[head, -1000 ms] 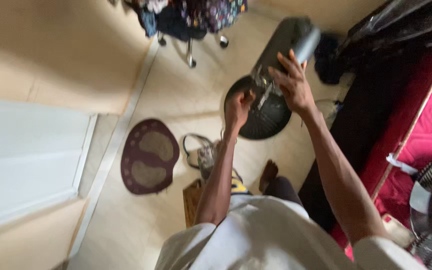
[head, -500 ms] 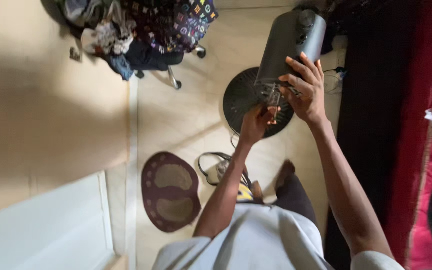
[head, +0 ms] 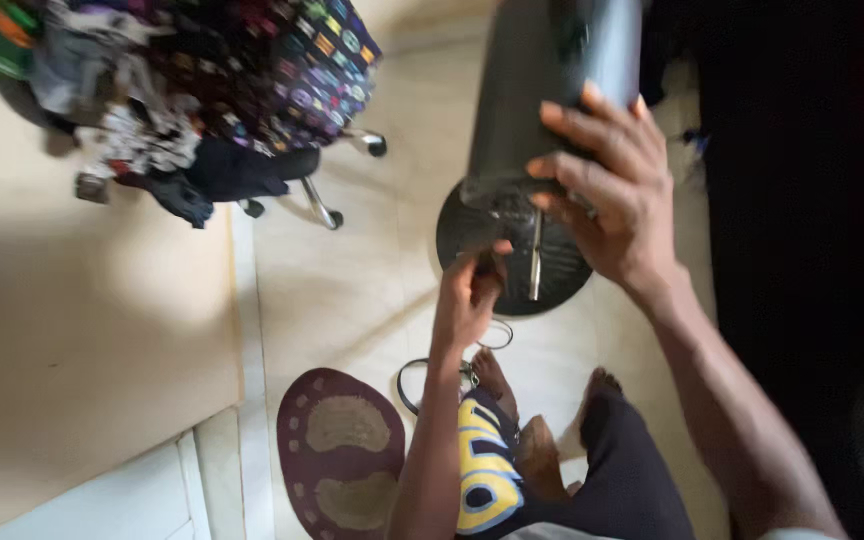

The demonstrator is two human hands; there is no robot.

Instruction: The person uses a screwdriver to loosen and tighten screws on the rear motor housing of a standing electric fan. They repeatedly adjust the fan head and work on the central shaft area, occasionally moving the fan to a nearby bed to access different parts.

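Your left hand (head: pixel 469 297): fingers pinched at underside of dark cylinder housing (head: pixel 552 90), beside metal rod (head: pixel 535 258) sticking down from it. Your right hand (head: pixel 617 200): fingers spread, gripping housing's lower side, holding it up above round black base (head: pixel 467 235) on floor. Farther off: maroon oval mat (head: pixel 337 455) by your feet, clothes-piled wheeled chair (head: pixel 212 100) near wall.

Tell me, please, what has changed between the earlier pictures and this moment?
The right hand keeps its grip on the dark grey cylindrical housing. The left hand stays at its lower end, by the thin metal rod. Only the view shifted nearer. The round black base and oval maroon mat lie unmoved.
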